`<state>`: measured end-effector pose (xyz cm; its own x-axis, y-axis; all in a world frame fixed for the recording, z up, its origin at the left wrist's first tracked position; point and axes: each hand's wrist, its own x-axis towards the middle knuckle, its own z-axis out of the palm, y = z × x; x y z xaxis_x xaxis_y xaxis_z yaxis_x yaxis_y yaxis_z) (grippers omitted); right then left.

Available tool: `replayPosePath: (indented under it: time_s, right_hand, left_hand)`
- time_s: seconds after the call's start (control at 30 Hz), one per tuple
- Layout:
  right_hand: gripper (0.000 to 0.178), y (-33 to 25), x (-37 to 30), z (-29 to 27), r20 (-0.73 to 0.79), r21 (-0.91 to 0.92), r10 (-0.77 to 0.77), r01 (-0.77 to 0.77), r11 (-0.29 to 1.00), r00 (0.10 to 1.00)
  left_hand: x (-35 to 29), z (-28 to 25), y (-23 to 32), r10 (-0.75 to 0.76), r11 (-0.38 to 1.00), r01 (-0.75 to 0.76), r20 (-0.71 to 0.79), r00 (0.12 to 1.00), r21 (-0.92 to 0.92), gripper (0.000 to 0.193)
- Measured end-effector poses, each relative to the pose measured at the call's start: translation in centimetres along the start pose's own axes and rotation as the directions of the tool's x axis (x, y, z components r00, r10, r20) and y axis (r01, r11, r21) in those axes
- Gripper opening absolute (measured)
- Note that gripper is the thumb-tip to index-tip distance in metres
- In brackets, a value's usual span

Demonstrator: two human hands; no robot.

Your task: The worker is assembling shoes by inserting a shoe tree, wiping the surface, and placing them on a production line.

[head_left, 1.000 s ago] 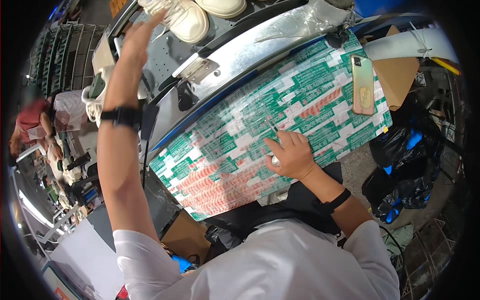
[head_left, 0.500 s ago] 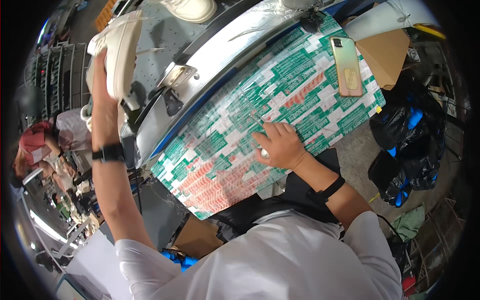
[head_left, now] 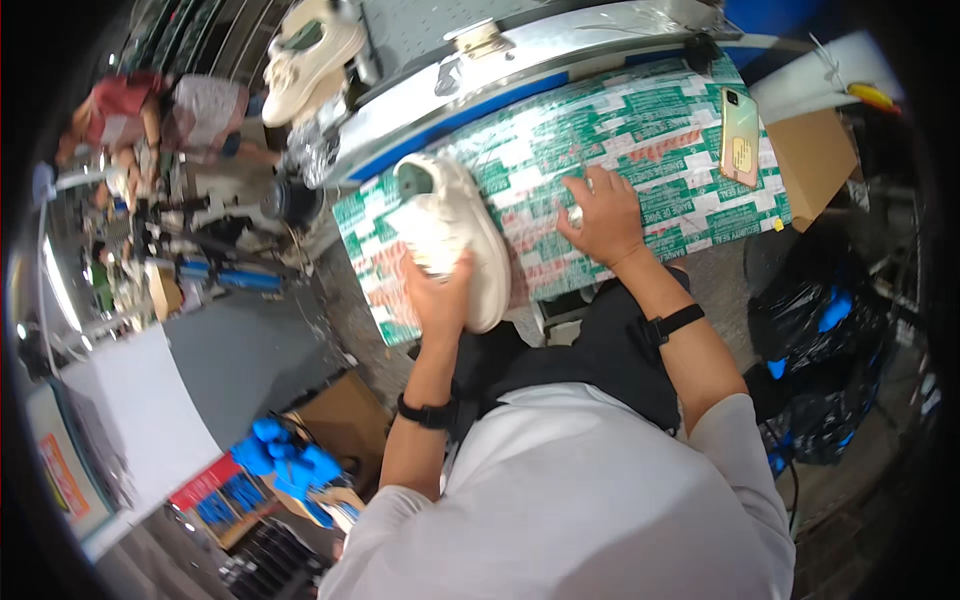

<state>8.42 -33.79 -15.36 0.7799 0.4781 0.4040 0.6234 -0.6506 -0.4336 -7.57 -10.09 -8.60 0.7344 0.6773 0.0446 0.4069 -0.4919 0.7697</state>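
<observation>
My left hand [head_left: 438, 295] grips a cream sneaker [head_left: 488, 262] by its lace side, over the left part of a work board [head_left: 540, 150] covered in green, white and red printed tape. The shoe's heel opening points away from me, and its sole edge faces right. Over the middle of the board, my right hand [head_left: 610, 222] is curled, with a small pale thing and a thin dark line by its fingers; I cannot make out what it is. A gap separates this hand from the sneaker.
A phone [head_left: 740, 140] lies at the board's right end, near a cardboard box [head_left: 815, 165]. Behind the board runs a metal-edged conveyor [head_left: 420, 115] with more cream shoes [head_left: 312, 62] at its left. Black bags [head_left: 815, 310] sit at right. A person in red [head_left: 120, 110] is far left.
My left hand has brought the sneaker from the conveyor down over the board. My right hand remains over the board, still curled. The whole view has swung leftward.
</observation>
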Motion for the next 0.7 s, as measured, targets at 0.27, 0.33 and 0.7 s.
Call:
replayPosePath:
  time_s: [0.27, 0.33, 0.7]
  right_hand:
    - [0.067, -1.8, -0.9, -0.6, 0.099, 0.101, 0.017, -0.027, 0.995, 0.995]
    - [0.078, -4.8, -1.7, -2.1, 0.226, 0.216, 0.261, -0.309, 0.926, 0.939]
    - [0.094, -17.5, -0.7, -3.3, 0.226, 0.408, -0.279, 0.169, 0.897, 0.933]
  left_hand:
    - [0.1, -2.6, -2.5, 0.007, 0.993, 0.011, 0.153, 0.988, -0.116, 0.045]
    - [0.5, -3.5, -4.0, 0.004, 0.989, 0.019, 0.154, 0.988, -0.145, 0.029]
    - [10.0, -9.6, -7.5, -0.178, 0.897, 0.272, 0.277, 0.944, -0.348, 0.027]
